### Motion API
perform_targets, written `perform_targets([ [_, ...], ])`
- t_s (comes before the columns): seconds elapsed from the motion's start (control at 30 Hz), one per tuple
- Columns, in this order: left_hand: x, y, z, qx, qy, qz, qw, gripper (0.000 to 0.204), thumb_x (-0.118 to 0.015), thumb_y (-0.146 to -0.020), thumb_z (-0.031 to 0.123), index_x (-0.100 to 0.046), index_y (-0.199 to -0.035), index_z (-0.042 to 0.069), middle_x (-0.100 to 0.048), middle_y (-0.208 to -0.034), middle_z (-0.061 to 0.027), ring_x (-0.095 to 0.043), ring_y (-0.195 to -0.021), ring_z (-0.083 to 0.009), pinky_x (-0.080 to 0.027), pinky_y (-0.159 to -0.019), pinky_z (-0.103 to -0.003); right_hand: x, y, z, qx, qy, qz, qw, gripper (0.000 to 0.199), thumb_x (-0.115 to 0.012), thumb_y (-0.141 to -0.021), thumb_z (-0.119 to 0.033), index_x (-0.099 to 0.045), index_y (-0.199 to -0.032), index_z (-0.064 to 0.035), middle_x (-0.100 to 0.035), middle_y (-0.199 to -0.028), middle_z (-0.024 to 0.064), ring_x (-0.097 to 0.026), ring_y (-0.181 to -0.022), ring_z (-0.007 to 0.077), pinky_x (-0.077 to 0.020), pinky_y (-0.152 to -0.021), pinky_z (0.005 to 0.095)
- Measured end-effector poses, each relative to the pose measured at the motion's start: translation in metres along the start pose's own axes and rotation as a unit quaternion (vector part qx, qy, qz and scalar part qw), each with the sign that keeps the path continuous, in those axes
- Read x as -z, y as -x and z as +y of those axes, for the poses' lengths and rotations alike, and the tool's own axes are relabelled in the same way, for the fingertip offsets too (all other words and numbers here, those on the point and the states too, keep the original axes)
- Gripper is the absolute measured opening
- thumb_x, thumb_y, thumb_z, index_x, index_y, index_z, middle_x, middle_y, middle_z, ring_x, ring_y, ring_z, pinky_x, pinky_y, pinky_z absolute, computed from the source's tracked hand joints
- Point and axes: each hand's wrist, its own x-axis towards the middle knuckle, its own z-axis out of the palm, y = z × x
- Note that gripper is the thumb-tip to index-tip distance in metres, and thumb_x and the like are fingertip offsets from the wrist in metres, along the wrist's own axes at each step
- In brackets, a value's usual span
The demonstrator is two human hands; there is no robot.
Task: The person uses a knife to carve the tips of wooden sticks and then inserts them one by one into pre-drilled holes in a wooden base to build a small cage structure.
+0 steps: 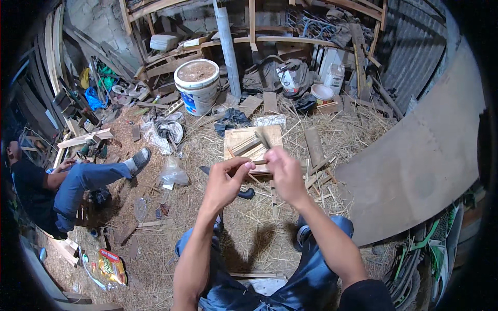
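Observation:
My left hand (224, 182) is closed in a pinch on the end of a thin wooden stick (260, 162), held above a square wooden board (234, 136). Close beside it my right hand (285, 173) is closed round a narrow, dark, blade-like piece (263, 139); motion blurs it, so its exact kind is unclear. Several thin wooden strips (248, 148) lie on the board beneath. On the ground under my left hand is a curved tool with a black handle (246, 194), partly hidden by that hand and wrist.
A person (72, 181) sits at the left, one leg stretched inward. Behind the board stand a white bucket (197, 85) of brownish material and a post (228, 57). A large grey sheet (410, 150) leans at right, near a green-and-white motorbike (438, 243). Straw and wood scraps litter the ground.

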Motion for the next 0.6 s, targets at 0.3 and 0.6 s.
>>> perform_targets([
  [0.3, -0.003, -0.004, -0.009, -0.055, 0.013, 0.027, 0.998, 0.018, -0.061, -0.088, 0.014, -0.069, -0.096, 0.0, -0.062, -0.063, -0.0034, -0.048, -0.056, -0.0057, -0.038, -0.051, -0.025, 0.001, 0.001, -0.002, -0.04, -0.015, -0.02, 0.999, 0.024, -0.042, -0.097, -0.017, -0.058, -0.098, 0.0002, -0.051, -0.059, 0.0075, -0.049, -0.052, 0.0145, -0.0387, -0.051, 0.0325],
  [0.6, -0.007, 0.003, 0.004, -0.032, -0.034, -0.034, 0.998, 0.021, -0.06, -0.091, 0.017, -0.066, -0.101, -0.001, -0.066, -0.077, -0.0044, -0.055, -0.071, -0.0063, -0.044, -0.063, -0.024, 0.025, -0.012, 0.005, -0.076, -0.246, 0.074, 0.964, 0.021, -0.043, -0.099, -0.019, -0.057, -0.108, -0.0054, -0.045, -0.064, -0.0049, -0.034, -0.05, 0.0007, -0.0246, -0.044, 0.0177],
])
